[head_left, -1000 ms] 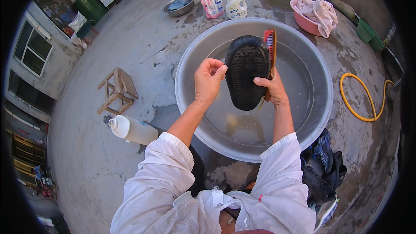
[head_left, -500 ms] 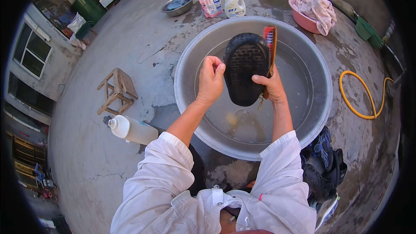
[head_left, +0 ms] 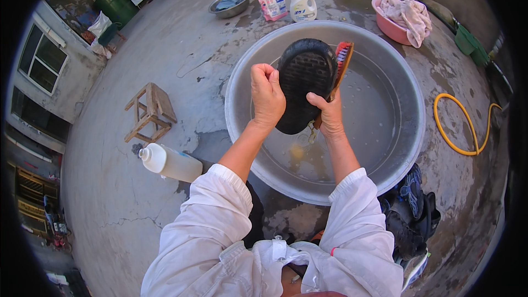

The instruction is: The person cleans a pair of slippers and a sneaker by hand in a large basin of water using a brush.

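A black shoe [head_left: 306, 80] is held upright over the big grey basin [head_left: 410, 148], with its patterned sole toward me. My right hand [head_left: 330, 111] grips it at the lower right edge, thumb across the sole. Pressed against the shoe's right side in the same hand is a scrubbing brush [head_left: 341, 69] with a wooden back and red and white bristles. My left hand [head_left: 268, 96] is closed beside the shoe's left edge, fingers curled and thumb against them. Whatever lies between those fingers is hidden. Shallow cloudy water [head_left: 360, 126] lies in the basin.
Left of me are a white bottle [head_left: 171, 163] and a wooden stool [head_left: 151, 111]. Several dark shoes [head_left: 410, 214] lie by the basin's lower right. Beyond stand a detergent jug [head_left: 303, 5], a pink packet [head_left: 272, 3], a metal bowl [head_left: 230, 4] and a pink tub [head_left: 391, 28]. A yellow hose [head_left: 459, 143] curls at right.
The shoe has tilted and shifted slightly left, with the brush leaning further right. My right hand has moved a little left along with them. My left hand stays closed by the edge.
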`<state>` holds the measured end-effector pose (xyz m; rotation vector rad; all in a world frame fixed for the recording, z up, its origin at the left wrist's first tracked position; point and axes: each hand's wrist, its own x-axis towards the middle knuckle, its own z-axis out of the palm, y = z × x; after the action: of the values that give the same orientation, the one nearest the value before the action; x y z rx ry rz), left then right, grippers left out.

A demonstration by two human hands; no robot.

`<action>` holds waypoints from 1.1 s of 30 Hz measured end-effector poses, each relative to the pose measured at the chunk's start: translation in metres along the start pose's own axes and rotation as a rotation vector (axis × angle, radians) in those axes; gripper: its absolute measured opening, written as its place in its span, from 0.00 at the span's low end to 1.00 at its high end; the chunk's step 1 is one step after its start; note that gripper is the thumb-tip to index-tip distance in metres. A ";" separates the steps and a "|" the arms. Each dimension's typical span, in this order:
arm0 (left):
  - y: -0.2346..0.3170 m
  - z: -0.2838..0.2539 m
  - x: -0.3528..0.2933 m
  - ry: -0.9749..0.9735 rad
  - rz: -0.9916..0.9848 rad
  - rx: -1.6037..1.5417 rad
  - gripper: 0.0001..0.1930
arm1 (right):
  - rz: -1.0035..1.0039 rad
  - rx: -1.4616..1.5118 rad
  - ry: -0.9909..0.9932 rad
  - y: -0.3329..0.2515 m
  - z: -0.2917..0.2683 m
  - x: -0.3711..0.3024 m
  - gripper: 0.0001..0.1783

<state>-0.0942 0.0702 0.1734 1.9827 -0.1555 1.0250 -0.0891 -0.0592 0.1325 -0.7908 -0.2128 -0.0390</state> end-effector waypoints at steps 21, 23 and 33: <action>0.018 0.001 -0.025 -0.324 -0.313 -0.497 0.05 | 0.227 0.323 -0.001 -0.019 -0.101 0.014 0.30; 0.016 0.002 -0.016 -0.277 -0.355 -0.495 0.05 | 0.221 0.342 0.007 -0.021 -0.109 0.016 0.31; 0.030 -0.008 0.046 0.003 -0.297 -0.783 0.09 | 0.074 0.437 -0.047 -0.057 -0.110 0.004 0.33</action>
<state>-0.0832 0.0701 0.2277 1.2414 -0.2135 0.6334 -0.0721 -0.1766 0.0982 -0.3636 -0.2264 0.0939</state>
